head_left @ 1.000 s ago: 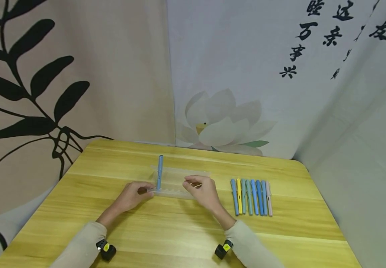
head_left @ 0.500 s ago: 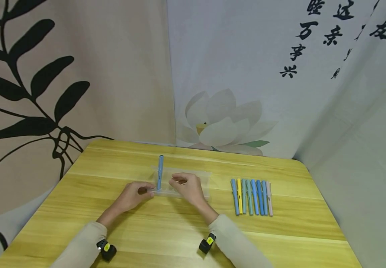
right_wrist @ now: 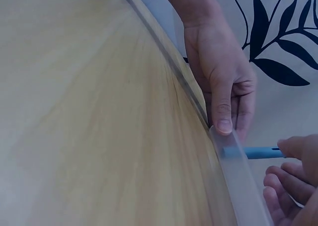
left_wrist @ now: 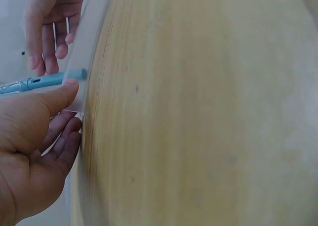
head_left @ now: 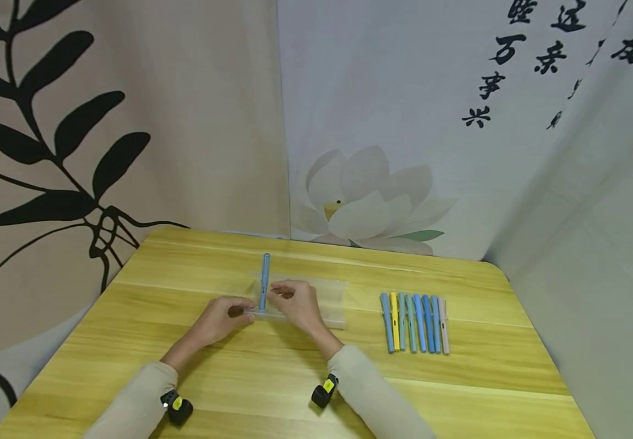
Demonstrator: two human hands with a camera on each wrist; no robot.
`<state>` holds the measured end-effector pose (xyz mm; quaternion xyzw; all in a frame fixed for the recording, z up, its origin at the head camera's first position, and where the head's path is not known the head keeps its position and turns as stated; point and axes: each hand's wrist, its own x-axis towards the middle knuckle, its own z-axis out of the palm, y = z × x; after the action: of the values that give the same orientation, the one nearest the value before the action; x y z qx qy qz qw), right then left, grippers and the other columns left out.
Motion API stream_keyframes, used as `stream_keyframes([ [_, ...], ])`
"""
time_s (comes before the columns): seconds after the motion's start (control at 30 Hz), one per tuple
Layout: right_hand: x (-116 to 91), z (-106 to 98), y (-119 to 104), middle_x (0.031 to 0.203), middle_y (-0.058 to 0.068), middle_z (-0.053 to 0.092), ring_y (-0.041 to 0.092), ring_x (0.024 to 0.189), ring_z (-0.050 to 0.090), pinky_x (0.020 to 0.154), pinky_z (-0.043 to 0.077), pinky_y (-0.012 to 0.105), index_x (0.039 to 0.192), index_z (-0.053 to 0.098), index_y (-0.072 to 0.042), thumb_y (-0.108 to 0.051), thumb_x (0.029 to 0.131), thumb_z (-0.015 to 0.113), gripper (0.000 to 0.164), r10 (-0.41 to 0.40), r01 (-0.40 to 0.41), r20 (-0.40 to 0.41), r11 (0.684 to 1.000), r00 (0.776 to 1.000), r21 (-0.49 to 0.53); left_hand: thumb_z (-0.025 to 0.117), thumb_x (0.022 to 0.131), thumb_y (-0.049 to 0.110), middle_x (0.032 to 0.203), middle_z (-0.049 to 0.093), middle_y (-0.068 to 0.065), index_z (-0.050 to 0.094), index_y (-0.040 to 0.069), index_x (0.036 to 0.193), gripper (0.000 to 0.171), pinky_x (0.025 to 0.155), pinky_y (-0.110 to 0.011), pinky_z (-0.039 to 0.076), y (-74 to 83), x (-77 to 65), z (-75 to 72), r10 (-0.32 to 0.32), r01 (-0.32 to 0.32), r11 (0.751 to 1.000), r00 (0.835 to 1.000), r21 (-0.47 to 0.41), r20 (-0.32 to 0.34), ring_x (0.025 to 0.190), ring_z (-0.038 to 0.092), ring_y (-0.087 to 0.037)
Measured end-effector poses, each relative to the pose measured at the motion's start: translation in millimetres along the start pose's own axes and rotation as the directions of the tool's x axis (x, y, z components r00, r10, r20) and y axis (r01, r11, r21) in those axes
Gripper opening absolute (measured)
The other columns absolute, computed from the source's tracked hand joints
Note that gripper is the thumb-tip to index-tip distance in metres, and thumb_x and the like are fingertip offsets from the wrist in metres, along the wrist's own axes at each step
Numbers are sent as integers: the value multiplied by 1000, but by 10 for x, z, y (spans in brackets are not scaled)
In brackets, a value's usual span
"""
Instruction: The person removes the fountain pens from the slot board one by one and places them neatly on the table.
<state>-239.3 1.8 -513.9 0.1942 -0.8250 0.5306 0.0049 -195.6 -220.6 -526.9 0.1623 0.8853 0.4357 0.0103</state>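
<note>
A clear plastic pen rack [head_left: 330, 302] stands on the table, and its left end is pinched between the thumb and fingers of my left hand [head_left: 223, 317]. One blue pen [head_left: 264, 283] stands upright in the rack near that end; the left wrist view shows its lower tip [left_wrist: 74, 75] behind the clear front strip. My right hand [head_left: 299, 306] hovers over the rack just right of this pen, fingers loosely extended. In the right wrist view its thumb [right_wrist: 293, 146] overlaps the pen's shaft.
Right of the rack lies a row of several pens [head_left: 416, 323], blue, green, yellow and pale pink, side by side on the wooden table [head_left: 272, 390]. Behind the table hangs a curtain [head_left: 371, 122] with printed leaves, a lotus and writing.
My right hand has moved left along the rack to beside the standing blue pen. The left hand stays on the rack's end, and the pens in the row have not moved.
</note>
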Motion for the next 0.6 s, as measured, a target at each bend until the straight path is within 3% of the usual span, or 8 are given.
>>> stream_keyframes([
  [0.3,20,74,-3,99,6,79,9,81,74,69,60,22,115,76,-3,-20,94,76,27,18,-19,17,999,1000,38,71,97,14,120,73,-13,73,3,121,26,95,-51,55,4,1,-7,12,-12,1000,1000,-4,9,114,67,-33],
  [0.6,23,112,-9,96,5,79,12,84,73,70,60,23,109,78,-4,-19,95,76,20,17,-17,27,1000,999,10,71,97,14,121,72,-14,73,3,121,26,96,-51,55,-1,-5,-8,13,-13,1000,1000,-18,13,114,67,-34],
])
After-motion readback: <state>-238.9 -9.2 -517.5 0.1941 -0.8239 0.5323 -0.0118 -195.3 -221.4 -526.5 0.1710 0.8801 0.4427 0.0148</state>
